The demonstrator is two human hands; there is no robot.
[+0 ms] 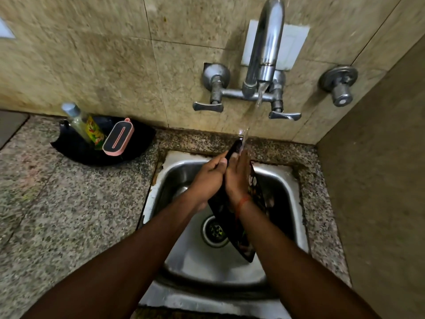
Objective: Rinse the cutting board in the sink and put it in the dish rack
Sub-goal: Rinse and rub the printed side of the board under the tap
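Observation:
A thin black cutting board (255, 187) with printed pictures stands on edge, tilted, over the steel sink (230, 268). Water runs from the chrome tap (266, 49) onto the board's top corner. My left hand (207, 178) grips the board's left face and upper edge, thumb on top. My right hand (238, 178) lies flat against the board's other face, fingers together under the stream. An orange thread circles the right wrist. No dish rack is in view.
A black tray (76, 148) on the granite counter (69, 203) left of the sink holds a soap bottle (82, 124) and a pink scrubber (118, 137). Two lever handles flank the tap, another valve (339, 85) at right. A wall stands close on the right.

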